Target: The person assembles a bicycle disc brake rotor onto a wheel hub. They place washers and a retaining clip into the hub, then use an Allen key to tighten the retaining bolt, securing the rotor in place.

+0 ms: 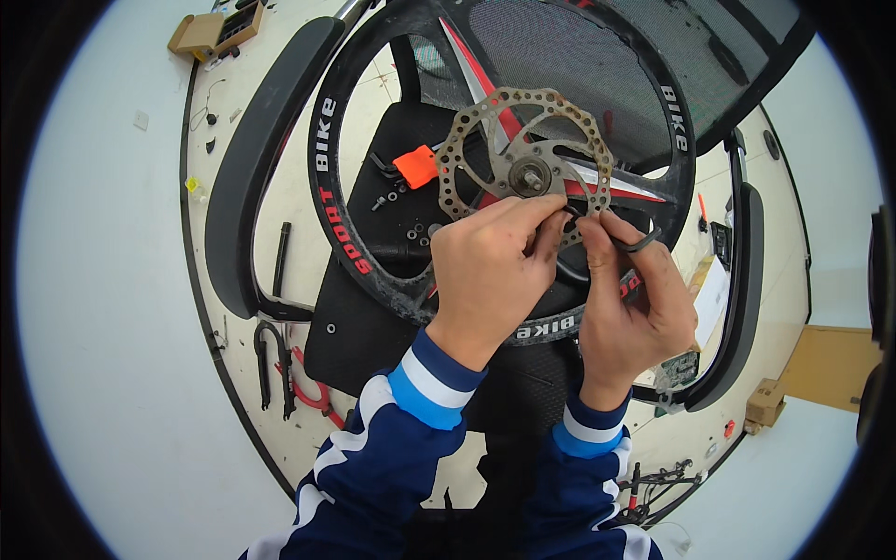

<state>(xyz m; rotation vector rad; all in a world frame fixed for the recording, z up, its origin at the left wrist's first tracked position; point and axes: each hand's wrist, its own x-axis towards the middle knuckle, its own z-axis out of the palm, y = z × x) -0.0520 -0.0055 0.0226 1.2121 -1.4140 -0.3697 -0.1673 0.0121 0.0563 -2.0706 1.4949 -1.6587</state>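
Observation:
A black bicycle wheel (329,201) with red-and-white spokes lies on an office chair, its drilled metal brake disc (455,157) facing up around the axle (532,179). My left hand (495,271) is closed in a pinch at the disc's near edge; what its fingertips grip, if anything, is hidden. Just to its right, my right hand (635,299) pinches a dark bent hex key (642,243), whose long curved end sticks out past the fingers. The fingertips of both hands nearly meet over the disc, covering part of its rim.
On the black chair seat (359,322) lie an orange hex key holder (417,167), a bolt (378,203) and several nuts. Armrests (266,168) flank the wheel. A black fork (273,364), a red part (317,397) and cardboard boxes (765,401) are on the floor.

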